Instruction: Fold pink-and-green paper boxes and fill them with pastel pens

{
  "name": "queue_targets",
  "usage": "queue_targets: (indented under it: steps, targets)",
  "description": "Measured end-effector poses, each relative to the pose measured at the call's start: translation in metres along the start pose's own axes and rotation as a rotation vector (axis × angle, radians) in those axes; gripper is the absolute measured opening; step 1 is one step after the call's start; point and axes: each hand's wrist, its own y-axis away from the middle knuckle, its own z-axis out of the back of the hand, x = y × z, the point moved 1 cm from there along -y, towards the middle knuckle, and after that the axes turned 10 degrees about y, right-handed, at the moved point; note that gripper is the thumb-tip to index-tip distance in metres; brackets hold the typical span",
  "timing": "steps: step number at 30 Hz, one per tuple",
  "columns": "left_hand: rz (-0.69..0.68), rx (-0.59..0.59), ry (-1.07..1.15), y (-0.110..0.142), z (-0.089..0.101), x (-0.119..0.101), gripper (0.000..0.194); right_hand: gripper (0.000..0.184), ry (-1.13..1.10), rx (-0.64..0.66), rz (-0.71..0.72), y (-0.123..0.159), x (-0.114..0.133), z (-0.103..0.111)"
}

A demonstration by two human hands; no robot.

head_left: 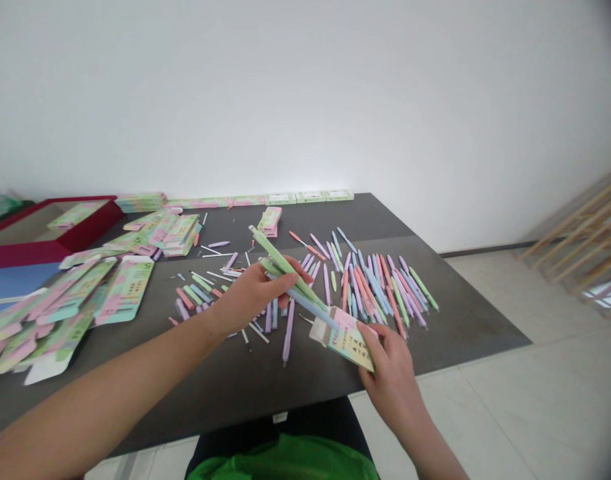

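Now, your left hand (253, 292) pinches green and blue pens (271, 249) in its fingers at the open end of the little box (353, 341) your right hand (391, 360) squeezes, and a loose pinch might drop some.

Before you: held pens (275, 255) in your left hand (258, 293), lower ends at open end of carton (353, 339) in your right hand (388, 357). On table (260, 387) past your hands: pen parts (190, 295) left of centre, pen pile (375, 290) right. To your left, flat cartons (125, 290); behind them, far left, tray (88, 237) with box (75, 217) inside. Box row (280, 199) along back edge by wall (335, 100); small stack (269, 221) in front, near middle. Rack (580, 233) off table's right side.
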Motion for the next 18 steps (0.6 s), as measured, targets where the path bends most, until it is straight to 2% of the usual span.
queue_targets:
  steps: [7,15,18]
  targets:
    - [-0.032,0.022,-0.032,0.0,0.004,-0.002,0.017,0.062,0.022,-0.031,-0.012,0.004,-0.004,-0.001]
    - [0.004,0.157,-0.038,0.008,-0.014,-0.015,0.019,0.059,0.045,-0.088,-0.03,0.0,-0.001,-0.002]
    - [0.005,0.183,-0.012,0.009,-0.015,-0.017,0.02,0.058,0.035,-0.106,-0.03,-0.001,0.0,-0.001]
